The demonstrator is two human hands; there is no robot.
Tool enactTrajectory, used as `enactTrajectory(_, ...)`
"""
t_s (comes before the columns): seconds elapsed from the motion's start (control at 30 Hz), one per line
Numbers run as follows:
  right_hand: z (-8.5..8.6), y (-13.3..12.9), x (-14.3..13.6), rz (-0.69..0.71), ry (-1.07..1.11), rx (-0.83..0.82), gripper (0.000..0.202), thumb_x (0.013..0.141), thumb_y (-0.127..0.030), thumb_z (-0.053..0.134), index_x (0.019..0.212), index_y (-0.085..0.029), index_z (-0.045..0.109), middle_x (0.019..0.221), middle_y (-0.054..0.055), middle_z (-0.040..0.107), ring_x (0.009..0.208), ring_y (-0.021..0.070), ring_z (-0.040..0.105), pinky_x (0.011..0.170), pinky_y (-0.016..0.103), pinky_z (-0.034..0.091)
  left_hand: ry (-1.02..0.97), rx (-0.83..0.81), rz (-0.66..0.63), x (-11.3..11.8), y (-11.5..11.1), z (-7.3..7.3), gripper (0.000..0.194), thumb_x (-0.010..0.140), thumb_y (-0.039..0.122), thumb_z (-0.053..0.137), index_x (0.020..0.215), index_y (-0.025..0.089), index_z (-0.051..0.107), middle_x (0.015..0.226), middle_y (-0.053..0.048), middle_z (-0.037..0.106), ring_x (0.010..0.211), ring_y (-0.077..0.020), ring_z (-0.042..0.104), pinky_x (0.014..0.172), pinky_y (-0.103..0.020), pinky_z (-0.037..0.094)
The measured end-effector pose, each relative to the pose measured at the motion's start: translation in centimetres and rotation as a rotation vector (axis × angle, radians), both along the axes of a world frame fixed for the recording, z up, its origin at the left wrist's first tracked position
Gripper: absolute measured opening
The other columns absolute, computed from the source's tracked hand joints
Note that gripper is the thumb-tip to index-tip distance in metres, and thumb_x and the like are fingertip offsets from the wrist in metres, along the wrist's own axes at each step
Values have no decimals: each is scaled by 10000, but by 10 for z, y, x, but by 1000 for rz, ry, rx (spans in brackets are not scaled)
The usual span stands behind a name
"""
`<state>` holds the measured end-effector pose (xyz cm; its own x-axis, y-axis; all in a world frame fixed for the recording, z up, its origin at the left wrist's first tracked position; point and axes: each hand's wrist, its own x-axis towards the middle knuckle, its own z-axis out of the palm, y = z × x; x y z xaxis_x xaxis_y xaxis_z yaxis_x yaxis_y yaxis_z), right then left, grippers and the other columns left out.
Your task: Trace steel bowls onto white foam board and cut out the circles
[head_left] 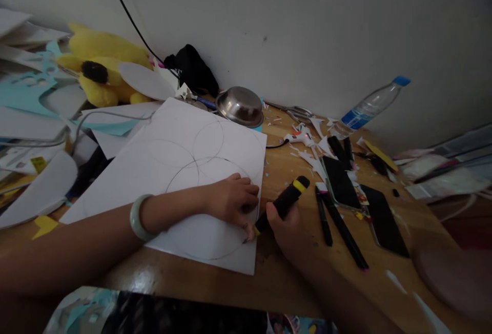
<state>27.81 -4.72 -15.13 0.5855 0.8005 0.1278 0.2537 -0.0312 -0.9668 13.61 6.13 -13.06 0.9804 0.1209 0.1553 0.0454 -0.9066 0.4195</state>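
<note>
A white sheet (223, 234) of board or thick paper lies across the table with several overlapping circles drawn on it. My left hand (232, 198) presses on the sheet near its right edge, fingers bent and apart, thumb stretched toward me, holding nothing. A pale green bangle (140, 217) circles that wrist. In my right hand (288, 226) is a black and yellow utility knife (286, 198), gripped at a slant just off the sheet's right edge. Its lower end points at the left thumb and the rim of the lowest circle; the blade itself is hard to make out.
Right of the knife lie a black marker (324, 216), a longer black pen (346, 231) and two phones (340, 180). Behind are an upturned metal bowl (240, 104), a glue gun (300, 136), scissors (298, 111) and a bottle (369, 106). Paper scraps and a yellow plush toy (103, 62) crowd the left.
</note>
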Motion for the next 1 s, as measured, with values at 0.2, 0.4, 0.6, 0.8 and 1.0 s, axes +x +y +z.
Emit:
enactTrajectory(0.2,3,1,-1,-9,32,28,319,542,-377,681,768,-216,522,651,-10,500,610,177,485,570,347,447,16,134,-26,0,-1,0,538,743,698,486,702,166,559,800,-43,574,765,-192,488,655,-324,306)
enactTrajectory(0.4,0,4,4,21,25,34,289,566,-357,679,776,-223,532,653,0,505,614,188,487,571,355,450,35,222,-29,0,-3,1,532,809,664,410,792,165,595,860,-69,577,777,-206,486,675,-332,324)
enactTrajectory(0.6,-2,9,7,47,-40,103,269,586,-349,663,785,-225,532,642,-8,508,599,181,496,581,363,470,70,251,-1,2,-6,1,533,801,661,428,812,159,607,883,-67,583,785,-207,489,671,-328,325)
enactTrajectory(0.8,-1,10,9,48,-10,95,279,568,-359,665,771,-222,531,639,-5,505,594,184,503,574,365,468,84,276,25,5,-8,1,528,820,646,412,823,159,616,873,-62,583,800,-214,496,674,-338,323)
enactTrajectory(1.0,-1,16,13,41,33,62,327,535,-337,670,810,-218,538,655,-6,516,609,189,505,615,391,468,133,278,54,6,-10,3,527,825,644,397,820,167,622,910,-66,590,824,-221,505,698,-347,327)
